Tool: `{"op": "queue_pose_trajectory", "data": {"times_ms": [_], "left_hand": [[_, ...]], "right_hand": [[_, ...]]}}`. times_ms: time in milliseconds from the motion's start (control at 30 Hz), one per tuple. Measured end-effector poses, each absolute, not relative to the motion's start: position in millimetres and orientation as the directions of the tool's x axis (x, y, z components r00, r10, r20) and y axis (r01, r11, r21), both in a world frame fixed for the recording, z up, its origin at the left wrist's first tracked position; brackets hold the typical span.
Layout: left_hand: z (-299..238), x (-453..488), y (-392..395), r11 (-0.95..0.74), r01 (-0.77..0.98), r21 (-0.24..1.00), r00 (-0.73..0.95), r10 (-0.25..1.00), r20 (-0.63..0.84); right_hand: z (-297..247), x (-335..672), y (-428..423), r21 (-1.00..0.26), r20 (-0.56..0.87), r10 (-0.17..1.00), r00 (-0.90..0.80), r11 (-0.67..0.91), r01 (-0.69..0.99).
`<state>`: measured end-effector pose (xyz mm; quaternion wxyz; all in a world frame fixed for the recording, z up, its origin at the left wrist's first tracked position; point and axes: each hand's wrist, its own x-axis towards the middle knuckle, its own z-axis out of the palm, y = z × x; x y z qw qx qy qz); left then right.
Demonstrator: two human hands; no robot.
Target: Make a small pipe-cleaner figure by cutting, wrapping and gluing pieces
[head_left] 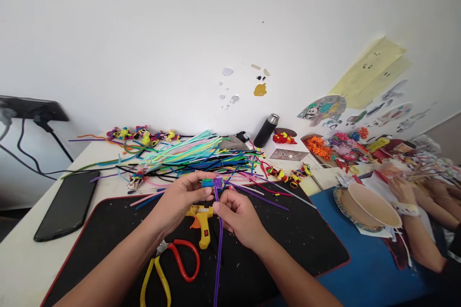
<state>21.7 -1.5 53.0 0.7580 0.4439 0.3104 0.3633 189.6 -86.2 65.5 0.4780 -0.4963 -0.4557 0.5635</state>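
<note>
My left hand pinches a small wound piece of pipe cleaner, with a blue and green part and a purple coil at its right end. A long purple pipe cleaner runs from the coil down toward me. The fingers of my right hand are closed on this purple strand just below the coil; some fingertips are hidden. Under my hands lies a yellow glue gun on a black mat. Nearer to me are cutters with one red and one yellow handle.
Loose pipe cleaners are heaped behind the mat, with small pipe-cleaner figures along the wall. A phone lies left. A black flask stands at the back. On the right, another person's arm is near a bowl.
</note>
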Motion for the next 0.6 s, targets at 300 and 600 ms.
{"op": "queue_pose_trajectory", "data": {"times_ms": [300,600], "left_hand": [[59.4,26.0,-5.4,0.413,-0.403,0.817,0.513,0.841,-0.173],[60.0,30.4,-9.9,0.496,-0.415,0.763,0.539,0.809,-0.234]], "right_hand": [[63.8,189.3,-86.0,-0.991,-0.12,0.992,-0.045,-0.122,-0.058],[61.1,186.8,-84.7,-0.99,-0.122,0.992,-0.032,-0.124,-0.061]]}}
